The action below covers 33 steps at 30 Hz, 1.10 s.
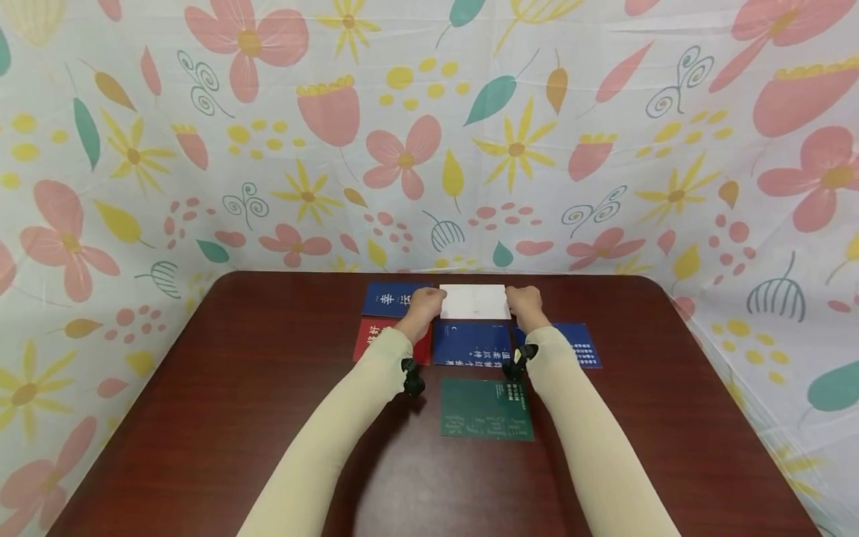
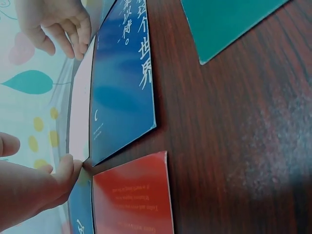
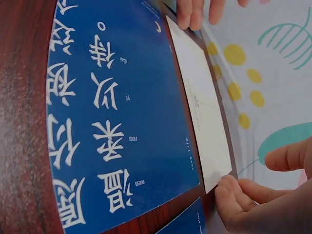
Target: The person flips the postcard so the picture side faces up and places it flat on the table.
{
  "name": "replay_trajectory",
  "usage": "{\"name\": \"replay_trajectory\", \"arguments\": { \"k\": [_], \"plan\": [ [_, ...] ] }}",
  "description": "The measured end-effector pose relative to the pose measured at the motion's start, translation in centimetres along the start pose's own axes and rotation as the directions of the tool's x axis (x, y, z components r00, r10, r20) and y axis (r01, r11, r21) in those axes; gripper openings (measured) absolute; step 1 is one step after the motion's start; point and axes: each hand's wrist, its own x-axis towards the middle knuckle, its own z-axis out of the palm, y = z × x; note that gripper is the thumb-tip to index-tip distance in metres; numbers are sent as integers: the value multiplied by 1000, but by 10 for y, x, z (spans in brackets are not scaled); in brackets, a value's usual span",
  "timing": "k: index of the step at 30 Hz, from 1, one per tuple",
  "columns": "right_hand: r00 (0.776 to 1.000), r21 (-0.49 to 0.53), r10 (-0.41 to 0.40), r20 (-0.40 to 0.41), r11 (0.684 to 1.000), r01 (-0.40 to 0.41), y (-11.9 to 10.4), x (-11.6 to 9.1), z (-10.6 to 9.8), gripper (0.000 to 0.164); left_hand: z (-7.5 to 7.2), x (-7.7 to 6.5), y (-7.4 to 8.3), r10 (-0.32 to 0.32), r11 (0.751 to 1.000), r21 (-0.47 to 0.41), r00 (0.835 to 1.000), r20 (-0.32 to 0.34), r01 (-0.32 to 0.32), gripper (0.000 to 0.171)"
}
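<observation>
A white card (image 1: 474,302) lies near the table's back edge, between both hands. My left hand (image 1: 426,304) has its fingertips at the card's left end; in the left wrist view its thumb (image 2: 9,145) stands apart from the fingers. At the card's right end is my right hand (image 1: 526,304), fingertips right at the corner, with the thumb (image 3: 287,157) lifted away in the right wrist view. Just in front of the white card (image 3: 202,105) lies a blue card with white writing (image 1: 472,343). The left forearm partly covers a red card (image 1: 371,335).
Another blue card (image 1: 385,298) lies at the back left, partly behind the left hand. To the right, a blue card (image 1: 582,344) shows past the right wrist. Nearer me lies a green card (image 1: 479,410). A flowered cloth (image 1: 403,224) hangs behind the brown table (image 1: 268,418).
</observation>
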Motion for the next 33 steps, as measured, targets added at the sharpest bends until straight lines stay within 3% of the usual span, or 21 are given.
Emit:
{"name": "replay_trajectory", "arguments": {
  "k": [8,21,26,30,33],
  "plan": [
    [998,104,34,61,994,-41,7,-1,0,56,0,5,-10,-44,996,-81,999,-10,43,48],
    [999,172,16,48,985,-24,6,3,-1,55,-4,5,-4,-46,994,-105,999,-18,43,48],
    [999,137,4,38,991,-9,5,2,-1,51,-4,9,-2,-70,990,-125,997,-22,67,46],
    [1000,68,-10,27,998,8,1,4,-1,49,-4,41,-18,-49,991,-127,998,-35,44,39],
    [999,50,-18,29,999,17,-3,6,0,49,-3,85,-44,-5,994,-110,999,-48,0,35]
  ]
}}
